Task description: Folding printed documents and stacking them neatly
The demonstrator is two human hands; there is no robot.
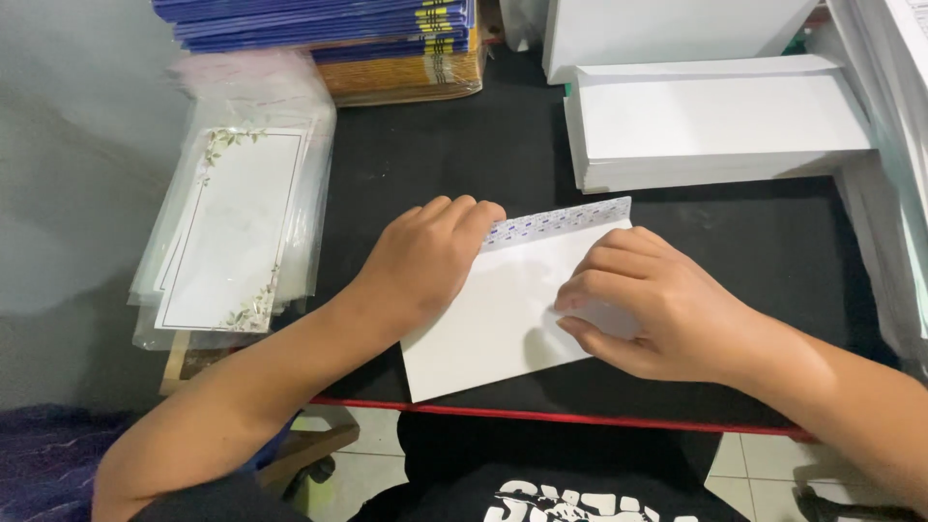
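Observation:
A white envelope (503,309) lies tilted on the black table (754,242), near its front edge. A strip with small blue print (561,220) runs along the envelope's upper edge. My left hand (425,256) rests curled on the envelope's upper left part, its fingertips touching the left end of the strip. My right hand (648,304) presses on the right half of the envelope, fingers bent and pinching the paper there. The envelope's right end is hidden under that hand.
A stack of white envelopes (715,126) sits at the back right, with more white paper along the right edge (889,193). Clear sleeves with floral-bordered cards (237,222) lie at the left. Blue and orange booklets (387,39) are piled at the back.

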